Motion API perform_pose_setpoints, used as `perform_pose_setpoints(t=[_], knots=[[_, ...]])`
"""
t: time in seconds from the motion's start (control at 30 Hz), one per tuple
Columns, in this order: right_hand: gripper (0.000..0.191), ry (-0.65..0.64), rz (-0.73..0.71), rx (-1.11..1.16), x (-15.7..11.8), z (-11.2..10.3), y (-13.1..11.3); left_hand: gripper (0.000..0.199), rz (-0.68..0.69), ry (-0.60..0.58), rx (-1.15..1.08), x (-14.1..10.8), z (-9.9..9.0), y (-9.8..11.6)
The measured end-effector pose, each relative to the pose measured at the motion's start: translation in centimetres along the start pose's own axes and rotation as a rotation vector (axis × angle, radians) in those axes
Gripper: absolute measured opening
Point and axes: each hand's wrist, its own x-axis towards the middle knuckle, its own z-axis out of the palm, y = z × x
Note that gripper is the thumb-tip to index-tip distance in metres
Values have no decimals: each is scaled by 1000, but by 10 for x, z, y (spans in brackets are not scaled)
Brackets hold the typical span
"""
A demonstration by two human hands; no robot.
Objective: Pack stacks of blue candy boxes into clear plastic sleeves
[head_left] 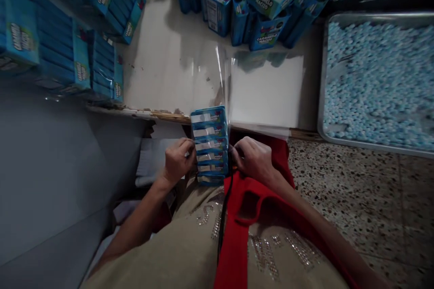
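Note:
A stack of small blue candy boxes (pixel 210 144), marked "Caramelo Macizo", stands between my hands at the table's front edge, close to my body. Clear plastic wrap (pixel 222 72) lies around it and sticks up past its far end. On the left side of the stack, my left hand (pixel 179 157) is closed, thumb and fingers pinched at the wrap's edge. Opposite it, my right hand (pixel 252 156) also has its fingers pinched together, on the wrap beside the stack's right side. The fingertips are small and partly hidden.
Wrapped blue box packs (pixel 68 49) are piled at the left. Several loose blue boxes (pixel 217 9) stand at the back. White or clear sheets (pixel 267 95) lie right of centre. A metal tray (pixel 323 76) holds blue-and-white candies (pixel 379 86) at the right.

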Motion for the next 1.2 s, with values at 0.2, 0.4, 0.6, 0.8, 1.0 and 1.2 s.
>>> perform_pose_setpoints(t=[0.2, 0.4, 0.6, 0.8, 1.0, 1.2], knots=[[6, 208, -164, 142, 2, -1, -5, 15, -264, 377, -57, -14, 15, 23], [13, 140, -242, 173, -3, -12, -2, 9, -208, 324, -40, -8, 4, 16], [23, 77, -105, 260, 15, -12, -11, 12, -657, 348, -422, 10, 4, 22], [20, 74, -192, 330, 17, -13, -7, 12, -428, 208, -174, 16, -10, 23], [14, 66, -419, 124, 4, -22, -5, 10, -246, 275, -59, 0, -7, 37], [19, 40, -403, 113, 5, -22, -6, 12, -222, 285, -26, -5, -5, 39]])
